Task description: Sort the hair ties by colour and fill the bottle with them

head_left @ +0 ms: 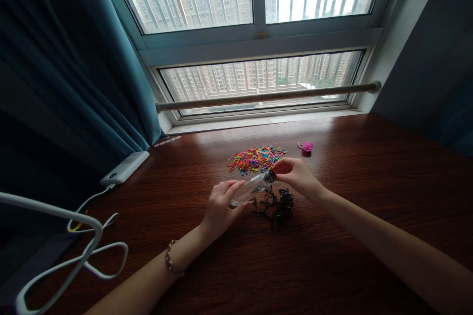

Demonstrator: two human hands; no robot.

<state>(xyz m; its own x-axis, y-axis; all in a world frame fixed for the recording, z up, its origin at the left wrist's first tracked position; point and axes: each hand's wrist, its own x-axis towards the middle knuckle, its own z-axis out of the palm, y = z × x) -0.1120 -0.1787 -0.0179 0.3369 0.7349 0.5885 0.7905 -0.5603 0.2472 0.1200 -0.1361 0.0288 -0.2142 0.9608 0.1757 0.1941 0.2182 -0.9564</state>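
Note:
My left hand (pixel 223 203) is wrapped round a clear plastic bottle (pixel 244 191), which lies tilted with its mouth toward the right. At that mouth, my right hand (pixel 296 175) pinches some black rubber bands (pixel 271 175); a few dark strands show inside the bottle's neck. Below the bottle, a loose heap of black rubber bands (pixel 284 206) lies on the wooden table (pixel 332 251). Just beyond both hands spreads a pile of small multicoloured rubber bands (pixel 258 158). A round pink cap (pixel 307 146) with a loop rests farther back on the right.
A white power strip (pixel 125 167) lies at the table's left edge, its white cable (pixel 88 251) looping toward me. A blue curtain (pixel 121 83) hangs on the left. Behind the table runs a window with a horizontal metal bar (pixel 266 98).

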